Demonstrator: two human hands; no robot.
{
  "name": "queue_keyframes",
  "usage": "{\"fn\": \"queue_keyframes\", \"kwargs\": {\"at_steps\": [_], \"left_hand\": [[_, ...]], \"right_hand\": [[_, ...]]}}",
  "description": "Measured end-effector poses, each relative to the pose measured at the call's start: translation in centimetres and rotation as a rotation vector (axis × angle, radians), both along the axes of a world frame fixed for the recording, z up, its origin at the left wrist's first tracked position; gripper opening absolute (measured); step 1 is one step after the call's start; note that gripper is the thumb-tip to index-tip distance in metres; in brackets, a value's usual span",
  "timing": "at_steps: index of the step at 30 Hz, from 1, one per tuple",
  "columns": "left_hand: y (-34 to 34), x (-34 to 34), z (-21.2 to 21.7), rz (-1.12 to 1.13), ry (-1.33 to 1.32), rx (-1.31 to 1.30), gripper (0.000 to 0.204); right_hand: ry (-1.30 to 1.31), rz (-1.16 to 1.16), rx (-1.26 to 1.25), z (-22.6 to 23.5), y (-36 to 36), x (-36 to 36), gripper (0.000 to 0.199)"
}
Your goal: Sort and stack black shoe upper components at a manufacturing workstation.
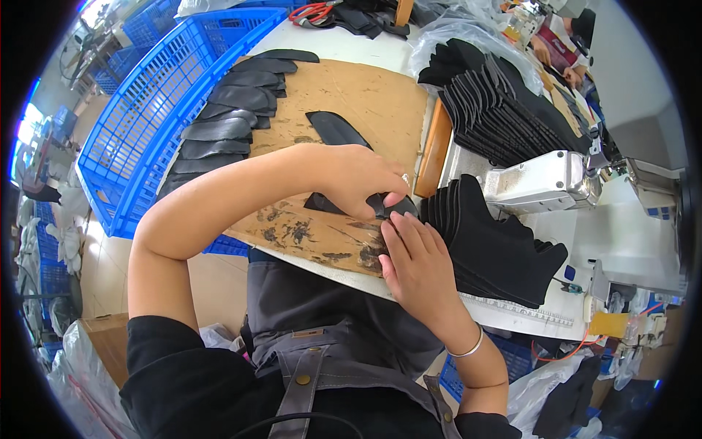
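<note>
A curved black leather-like piece [338, 130] lies on the worn brown board [365, 88], partly under my left forearm. More black material [322, 203] shows below the wrist; whether it belongs to the same piece is hidden. My left hand [362, 179] is closed, its thumb and fingers pinching a small black piece [401, 205] near the board's right edge. Close beside it, my right hand [418, 256] lies with fingers stretched out, the fingertips at the lower edge of that piece. A ring is on the left hand and a bangle on the right wrist.
Overlapping black pieces [216, 129] line the board's left side, beside a blue plastic crate [146, 124]. Stacked black fabric pieces [504, 110] and another stack [497, 241] flank a white sewing machine [545, 179]. Red-handled scissors [313, 12] lie at the back. Another person's hand [572, 77] shows far right.
</note>
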State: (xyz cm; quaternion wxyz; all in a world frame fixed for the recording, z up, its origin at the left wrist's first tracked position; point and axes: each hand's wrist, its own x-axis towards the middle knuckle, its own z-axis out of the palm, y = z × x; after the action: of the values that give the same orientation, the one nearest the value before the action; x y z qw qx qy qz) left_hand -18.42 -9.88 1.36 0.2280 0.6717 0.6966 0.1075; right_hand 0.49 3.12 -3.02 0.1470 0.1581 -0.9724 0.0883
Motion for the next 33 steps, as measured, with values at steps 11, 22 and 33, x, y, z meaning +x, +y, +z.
{"fn": "queue_keyframes", "kwargs": {"at_steps": [11,22,33], "left_hand": [[-0.2,-0.5,-0.3,0.028,-0.053,0.018,0.023],[-2.0,-1.0,-1.0,0.087,-0.271,0.214,0.030],[-2.7,2.6,-2.5,0.312,0.054,0.400,0.038]], "right_hand": [[-0.010,-0.010,-0.003,0.0,0.0,0.0,0.048],[-0.011,-0.041,-0.050,0.4,-0.6,-0.2,0.058],[0.045,-0.050,-0.130,0.8,-0.6,-2.2,0.034]]}}
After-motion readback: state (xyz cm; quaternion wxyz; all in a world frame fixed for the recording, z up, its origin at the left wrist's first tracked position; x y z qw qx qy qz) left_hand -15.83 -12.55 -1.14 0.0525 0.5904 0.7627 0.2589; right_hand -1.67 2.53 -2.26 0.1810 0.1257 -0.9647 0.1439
